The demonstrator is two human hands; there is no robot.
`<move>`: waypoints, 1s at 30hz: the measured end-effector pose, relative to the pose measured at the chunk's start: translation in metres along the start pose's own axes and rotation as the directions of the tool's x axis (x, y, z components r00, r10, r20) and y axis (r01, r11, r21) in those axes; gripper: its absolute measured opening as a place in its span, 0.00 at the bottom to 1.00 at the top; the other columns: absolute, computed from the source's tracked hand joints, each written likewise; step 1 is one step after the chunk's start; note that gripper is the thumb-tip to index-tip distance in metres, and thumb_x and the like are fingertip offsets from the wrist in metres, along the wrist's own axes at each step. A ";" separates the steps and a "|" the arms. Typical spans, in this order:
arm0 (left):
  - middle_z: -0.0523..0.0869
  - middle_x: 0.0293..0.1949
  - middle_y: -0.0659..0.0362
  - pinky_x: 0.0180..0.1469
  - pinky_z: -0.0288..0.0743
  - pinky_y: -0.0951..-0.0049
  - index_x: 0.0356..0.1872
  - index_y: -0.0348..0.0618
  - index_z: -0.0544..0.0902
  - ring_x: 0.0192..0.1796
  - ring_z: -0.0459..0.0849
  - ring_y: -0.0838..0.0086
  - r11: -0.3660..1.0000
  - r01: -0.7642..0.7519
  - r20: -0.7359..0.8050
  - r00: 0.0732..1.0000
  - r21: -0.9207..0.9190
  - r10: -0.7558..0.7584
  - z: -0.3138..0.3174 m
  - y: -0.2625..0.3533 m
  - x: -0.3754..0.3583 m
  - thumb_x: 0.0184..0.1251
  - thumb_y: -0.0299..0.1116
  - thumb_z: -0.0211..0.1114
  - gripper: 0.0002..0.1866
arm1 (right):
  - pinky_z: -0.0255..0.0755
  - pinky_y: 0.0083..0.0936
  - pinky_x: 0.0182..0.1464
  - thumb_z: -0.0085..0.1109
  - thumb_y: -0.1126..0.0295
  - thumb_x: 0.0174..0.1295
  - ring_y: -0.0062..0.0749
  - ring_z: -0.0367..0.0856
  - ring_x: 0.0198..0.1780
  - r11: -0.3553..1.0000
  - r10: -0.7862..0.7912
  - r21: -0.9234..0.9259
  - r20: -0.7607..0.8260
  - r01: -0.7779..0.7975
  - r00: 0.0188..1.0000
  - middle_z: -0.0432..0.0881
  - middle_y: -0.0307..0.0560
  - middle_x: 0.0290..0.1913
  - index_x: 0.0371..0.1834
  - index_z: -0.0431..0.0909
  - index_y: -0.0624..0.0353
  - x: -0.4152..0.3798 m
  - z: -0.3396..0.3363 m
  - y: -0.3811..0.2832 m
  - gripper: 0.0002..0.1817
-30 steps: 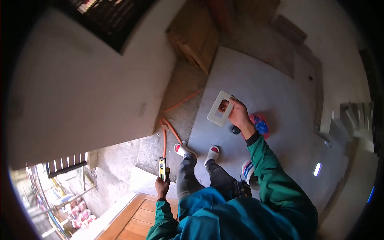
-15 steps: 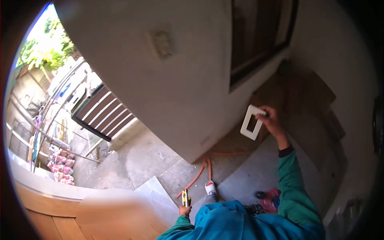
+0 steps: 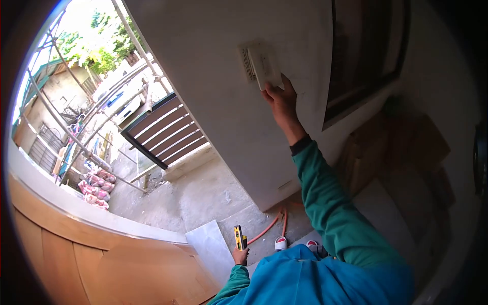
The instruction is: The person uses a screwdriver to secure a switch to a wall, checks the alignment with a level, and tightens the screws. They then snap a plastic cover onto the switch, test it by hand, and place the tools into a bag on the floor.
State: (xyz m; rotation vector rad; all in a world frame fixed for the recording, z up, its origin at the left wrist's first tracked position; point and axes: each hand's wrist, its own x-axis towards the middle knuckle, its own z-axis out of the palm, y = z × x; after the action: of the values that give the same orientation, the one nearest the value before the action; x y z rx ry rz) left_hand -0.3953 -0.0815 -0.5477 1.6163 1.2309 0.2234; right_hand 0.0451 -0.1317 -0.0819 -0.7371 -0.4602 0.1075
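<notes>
Reaching up to the grey wall, my right hand (image 3: 283, 105) grips a white rectangular wall plate (image 3: 265, 68) by its lower end. The plate is held at the switch or outlet fixture (image 3: 248, 63) on the wall and overlaps much of it. Whether the two touch cannot be made out. Low down near my body, my left hand (image 3: 240, 256) is closed around a small yellow spirit level (image 3: 237, 237) that points upward. A dark bit shows beside the level, too small to name.
An orange hose (image 3: 265, 230) lies on the floor by my slippers (image 3: 280, 243). Brown boards (image 3: 147, 264) are at lower left, beside a pale slab (image 3: 213, 249). A slatted gate (image 3: 168, 129) and stacked sacks (image 3: 96, 187) stand outside. A window (image 3: 366, 56) and cardboard (image 3: 376, 147) are at right.
My right hand has raised the wall plate up and leftward from beside the wall's lower part to the wall fixture. The left hand still holds the level low down.
</notes>
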 end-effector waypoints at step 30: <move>0.85 0.22 0.54 0.24 0.79 0.71 0.28 0.31 0.81 0.22 0.85 0.70 0.933 0.354 -0.228 0.916 0.071 -0.330 -0.028 0.015 -0.113 0.46 0.27 0.70 0.10 | 0.67 0.46 0.53 0.69 0.62 0.53 0.50 0.66 0.57 0.076 -0.613 -0.870 0.345 0.487 0.711 0.69 0.55 0.57 0.61 0.66 0.61 0.029 0.037 0.014 0.34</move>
State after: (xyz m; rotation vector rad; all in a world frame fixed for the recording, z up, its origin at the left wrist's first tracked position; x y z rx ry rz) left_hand -0.4561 -0.1526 -0.4774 1.4655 1.6960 0.1073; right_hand 0.0559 -0.0909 -0.0573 -1.6819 -0.6703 -1.0885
